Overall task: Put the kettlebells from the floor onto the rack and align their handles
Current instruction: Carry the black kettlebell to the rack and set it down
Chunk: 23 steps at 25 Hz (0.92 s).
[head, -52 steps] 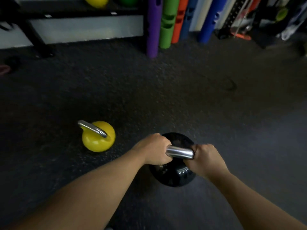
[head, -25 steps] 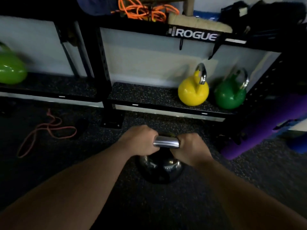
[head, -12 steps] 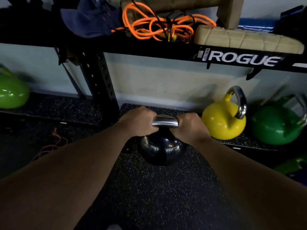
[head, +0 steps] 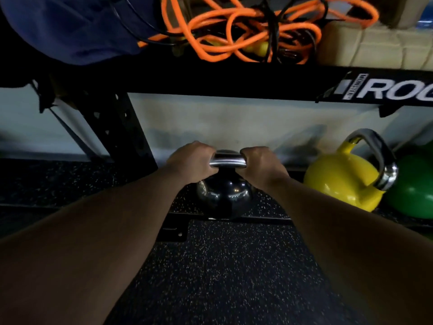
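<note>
Both hands, left hand (head: 191, 161) and right hand (head: 260, 164), grip the black kettlebell (head: 223, 195) at the rack (head: 234, 80) shelf edge; yellow kettlebell (head: 339, 181) and green kettlebell (head: 414, 186) sit shelved at three o'clock, handle alignment pending.

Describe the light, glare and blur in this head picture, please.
Head view: dim overall; bright glare spots on the black kettlebell and its chrome handle; motion blur smears the orange cords and rack logo; wide-angle distortion stretches both forearms.

The black kettlebell (head: 223, 195), on the open floor beside a yellow one two seconds ago, is now carried up to the rack's lower shelf (head: 269, 202), at its front edge, left of the shelved yellow kettlebell (head: 339, 181).
</note>
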### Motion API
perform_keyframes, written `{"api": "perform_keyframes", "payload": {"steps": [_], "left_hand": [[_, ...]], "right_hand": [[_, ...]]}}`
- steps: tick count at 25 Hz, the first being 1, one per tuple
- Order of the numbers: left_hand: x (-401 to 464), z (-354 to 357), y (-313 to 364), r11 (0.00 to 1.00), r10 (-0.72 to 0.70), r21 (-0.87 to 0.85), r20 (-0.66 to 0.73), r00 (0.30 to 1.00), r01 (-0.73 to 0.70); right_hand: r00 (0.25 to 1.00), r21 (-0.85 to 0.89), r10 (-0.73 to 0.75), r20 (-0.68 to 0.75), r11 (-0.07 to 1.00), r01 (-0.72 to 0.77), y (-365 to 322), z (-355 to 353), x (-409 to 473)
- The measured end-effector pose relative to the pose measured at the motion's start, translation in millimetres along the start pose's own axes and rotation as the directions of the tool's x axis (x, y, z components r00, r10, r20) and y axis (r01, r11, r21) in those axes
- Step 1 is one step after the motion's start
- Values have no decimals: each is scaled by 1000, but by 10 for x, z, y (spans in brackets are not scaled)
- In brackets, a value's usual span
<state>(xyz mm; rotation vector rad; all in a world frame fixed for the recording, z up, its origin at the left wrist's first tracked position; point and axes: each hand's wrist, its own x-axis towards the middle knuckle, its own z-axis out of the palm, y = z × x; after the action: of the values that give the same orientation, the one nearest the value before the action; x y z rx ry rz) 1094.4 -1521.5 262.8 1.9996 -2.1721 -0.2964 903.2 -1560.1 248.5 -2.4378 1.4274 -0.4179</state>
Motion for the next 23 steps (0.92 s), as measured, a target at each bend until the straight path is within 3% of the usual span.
{"api": "perform_keyframes", "payload": {"steps": [6,15,20,23], "left_hand": [[360,72,-184,990,-74,-120,-11,997,73],[613,155,-199,972,-175,-158,21,984,176],[505,192,-207,977,-73,-208,-79,994,56],[343,223,-115,990,115,-68,-139,984,-125]], "right_hand": [[996,52,91,18,994,-92,32,121,420],[986,85,165,2,983,-165,115,232,609],[984,129,175,-17,977,-172,75,242,501],[980,126,196,-11,973,-193,48,154,214]]}}
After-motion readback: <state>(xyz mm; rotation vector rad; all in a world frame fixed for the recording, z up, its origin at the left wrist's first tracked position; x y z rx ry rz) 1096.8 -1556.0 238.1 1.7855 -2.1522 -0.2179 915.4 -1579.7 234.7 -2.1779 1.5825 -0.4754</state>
